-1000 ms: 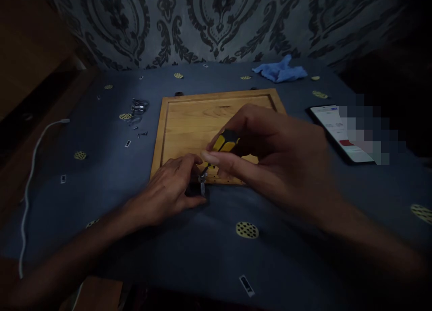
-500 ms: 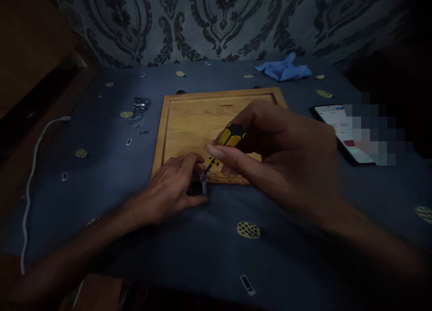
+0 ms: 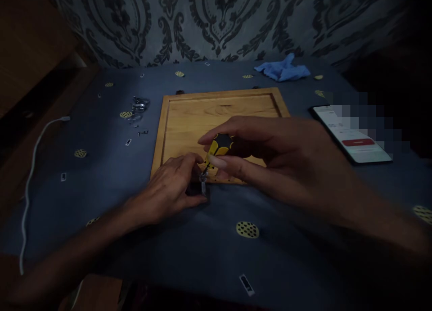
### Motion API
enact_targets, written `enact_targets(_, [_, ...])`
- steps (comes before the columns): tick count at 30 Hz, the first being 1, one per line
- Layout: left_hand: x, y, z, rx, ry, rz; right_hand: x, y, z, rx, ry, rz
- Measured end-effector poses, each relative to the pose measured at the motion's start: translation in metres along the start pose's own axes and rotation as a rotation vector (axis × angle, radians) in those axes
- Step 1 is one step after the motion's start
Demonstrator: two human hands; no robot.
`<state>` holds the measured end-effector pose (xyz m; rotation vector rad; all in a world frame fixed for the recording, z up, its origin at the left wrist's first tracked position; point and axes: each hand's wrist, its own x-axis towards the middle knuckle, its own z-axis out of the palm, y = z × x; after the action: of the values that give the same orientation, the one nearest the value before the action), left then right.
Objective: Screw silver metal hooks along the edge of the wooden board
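My right hand (image 3: 286,162) pinches the black and yellow handle of a screwdriver (image 3: 216,151), thumb in front and fingers behind it. The tool slants down to the left, its tip at a small shiny metal fitting (image 3: 203,187) by the front edge of a wooden board (image 3: 192,113). My left hand (image 3: 168,185) steadies that fitting between thumb and fingers, resting over the board's front left corner. The exact kind of fitting is too dark to tell, and the fingers partly hide it. Small dark holes dot the board's front edge.
Left of the board lie shiny metal parts (image 3: 139,105) and several small screws (image 3: 143,132). A phone (image 3: 357,142) with a lit screen is at the right, a blue cloth (image 3: 283,69) at the back. A white cable (image 3: 27,189) runs down the left side.
My right hand has shifted slightly lower, its grip on the screwdriver handle has changed, with the index finger extended further left, and the handle stands more upright. My left hand stays in place.
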<state>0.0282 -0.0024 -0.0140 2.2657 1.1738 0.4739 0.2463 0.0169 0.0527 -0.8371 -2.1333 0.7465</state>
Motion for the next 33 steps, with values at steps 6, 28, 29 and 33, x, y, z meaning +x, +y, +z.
enact_targets(6, [-0.002, -0.002, 0.000, 0.006, -0.003, -0.009, -0.003, -0.002, 0.013, -0.115, 0.249, 0.028])
enact_targets(28, [0.000, 0.001, -0.001, -0.026, -0.019, -0.035, -0.001, 0.005, 0.018, -0.166, 0.278, 0.012])
enact_targets(29, [0.000, 0.001, -0.001, -0.026, -0.018, -0.034, -0.001, 0.005, 0.017, -0.146, 0.273, 0.009])
enact_targets(33, [-0.001, 0.000, 0.000, -0.010, -0.021, -0.038, 0.001, 0.004, 0.010, 0.003, 0.159, 0.013])
